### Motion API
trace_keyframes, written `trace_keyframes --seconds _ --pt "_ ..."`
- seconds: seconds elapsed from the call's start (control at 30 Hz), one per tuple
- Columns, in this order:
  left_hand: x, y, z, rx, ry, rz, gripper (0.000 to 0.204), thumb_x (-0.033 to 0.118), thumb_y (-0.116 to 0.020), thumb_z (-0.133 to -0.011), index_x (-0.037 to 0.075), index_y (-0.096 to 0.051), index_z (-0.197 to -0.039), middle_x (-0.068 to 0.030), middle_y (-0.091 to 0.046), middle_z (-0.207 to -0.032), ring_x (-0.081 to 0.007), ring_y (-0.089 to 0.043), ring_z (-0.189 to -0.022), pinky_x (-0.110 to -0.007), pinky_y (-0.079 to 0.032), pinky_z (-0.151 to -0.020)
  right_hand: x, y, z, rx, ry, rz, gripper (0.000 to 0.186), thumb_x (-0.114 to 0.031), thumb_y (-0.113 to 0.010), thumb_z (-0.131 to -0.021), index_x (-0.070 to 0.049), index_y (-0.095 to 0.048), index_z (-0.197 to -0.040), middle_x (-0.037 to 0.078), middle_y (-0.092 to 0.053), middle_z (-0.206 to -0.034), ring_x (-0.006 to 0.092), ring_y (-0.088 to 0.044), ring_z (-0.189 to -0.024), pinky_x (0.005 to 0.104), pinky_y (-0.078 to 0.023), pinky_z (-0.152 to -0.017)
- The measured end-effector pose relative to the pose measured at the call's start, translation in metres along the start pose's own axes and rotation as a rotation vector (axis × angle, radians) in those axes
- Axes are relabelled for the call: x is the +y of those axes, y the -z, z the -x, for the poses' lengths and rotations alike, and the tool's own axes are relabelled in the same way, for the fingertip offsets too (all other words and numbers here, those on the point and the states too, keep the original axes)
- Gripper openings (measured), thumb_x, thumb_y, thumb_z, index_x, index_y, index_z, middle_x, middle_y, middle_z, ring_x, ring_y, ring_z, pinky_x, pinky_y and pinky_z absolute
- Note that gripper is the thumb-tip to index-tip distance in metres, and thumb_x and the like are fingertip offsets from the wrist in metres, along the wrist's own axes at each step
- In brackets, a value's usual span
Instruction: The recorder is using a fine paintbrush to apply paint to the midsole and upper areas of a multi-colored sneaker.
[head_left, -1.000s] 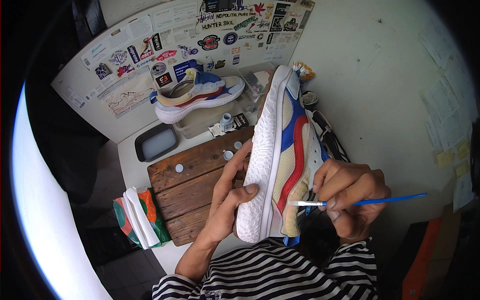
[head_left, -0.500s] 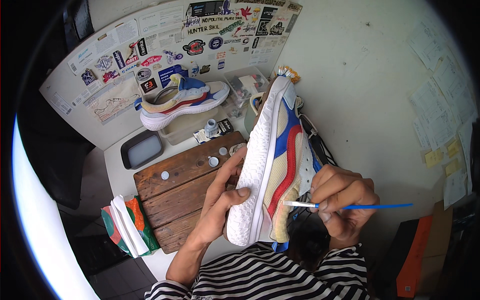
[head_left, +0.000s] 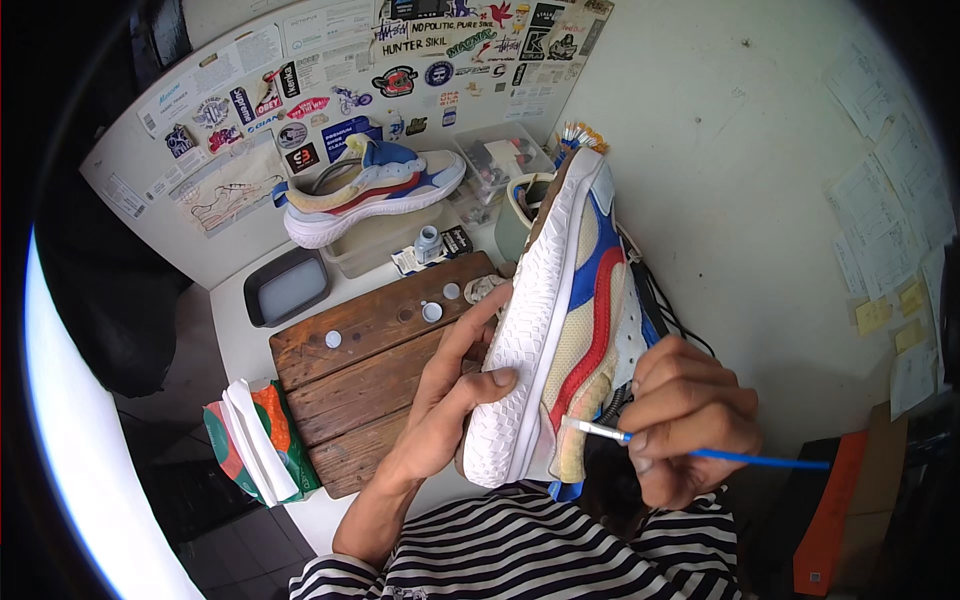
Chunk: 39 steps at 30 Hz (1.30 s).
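Observation:
My left hand (head_left: 447, 410) grips a sneaker (head_left: 590, 345) by its white textured sole, thumb pressed on the sole. The shoe is tilted up on its heel end, toe pointing away, its side with cream mesh, a red stripe and blue panels facing right. In my right hand (head_left: 690, 420) a thin blue-handled paintbrush (head_left: 745, 458) is pinched between thumb and fingers. Its pale flat tip meets the cream collar area near the heel, beside the lower end of the red stripe. My right fingers partly cover the brush's handle.
A matching sneaker (head_left: 375, 195) rests on a clear plastic container (head_left: 365, 245) at the back. Nearby are a dark tray of liquid (head_left: 287, 290), a small paint bottle (head_left: 428, 243), a wooden board (head_left: 350, 390) with small caps (head_left: 432, 311), a tissue pack (head_left: 262, 440) and a pot (head_left: 515, 225).
The sneaker has shifted slightly right and leans more that way. The brush has tilted, its handle end now lower, while its tip remains near the heel collar.

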<state>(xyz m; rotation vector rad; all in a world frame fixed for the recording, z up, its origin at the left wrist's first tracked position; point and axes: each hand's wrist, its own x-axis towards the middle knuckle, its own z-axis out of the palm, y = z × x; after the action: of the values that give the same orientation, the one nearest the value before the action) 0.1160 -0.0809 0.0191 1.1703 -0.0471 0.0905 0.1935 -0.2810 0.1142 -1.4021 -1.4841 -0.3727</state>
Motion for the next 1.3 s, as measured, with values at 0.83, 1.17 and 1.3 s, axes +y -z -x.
trace_keyframes --seconds 0.83,1.17,1.3 --pt "-0.0052 0.0026 0.0000 -0.046 -0.005 -0.074 0.074 0.021 -0.065 -0.086 0.008 -0.046 -0.156 -0.0097 -0.048 -0.123 -0.0209 -0.042 -0.119 -0.035 -0.030 -0.111 0.0060 0.0058 -0.0050 -0.231 -0.298 -0.154 0.008 0.002 -0.066 -0.074 -0.003 -0.065 -0.079 0.007 -0.066 -0.071 0.0233 -0.068 -0.064 0.0436 -0.061 -0.076" --pt "-0.0045 0.0017 0.0007 -0.055 -0.001 -0.078 0.074 0.021 -0.065 -0.086 0.009 -0.046 -0.157 -0.0100 -0.048 -0.121 -0.0211 -0.043 -0.118 -0.034 -0.031 -0.110 0.0036 0.0047 -0.0070 -0.235 -0.302 -0.133 0.005 0.001 -0.067 -0.076 -0.003 -0.065 -0.079 0.008 -0.067 -0.072 0.0233 -0.069 -0.065 0.0430 -0.061 -0.077" --pt "-0.0053 -0.0002 0.0006 -0.041 -0.003 -0.064 0.074 0.022 -0.065 -0.086 0.009 -0.046 -0.157 -0.0098 -0.049 -0.120 -0.0211 -0.044 -0.116 -0.035 -0.031 -0.110 0.0044 0.0059 -0.0053 -0.239 -0.303 -0.124 0.005 0.000 -0.067 -0.076 -0.003 -0.066 -0.079 0.008 -0.067 -0.071 0.0235 -0.069 -0.065 0.0430 -0.061 -0.077"
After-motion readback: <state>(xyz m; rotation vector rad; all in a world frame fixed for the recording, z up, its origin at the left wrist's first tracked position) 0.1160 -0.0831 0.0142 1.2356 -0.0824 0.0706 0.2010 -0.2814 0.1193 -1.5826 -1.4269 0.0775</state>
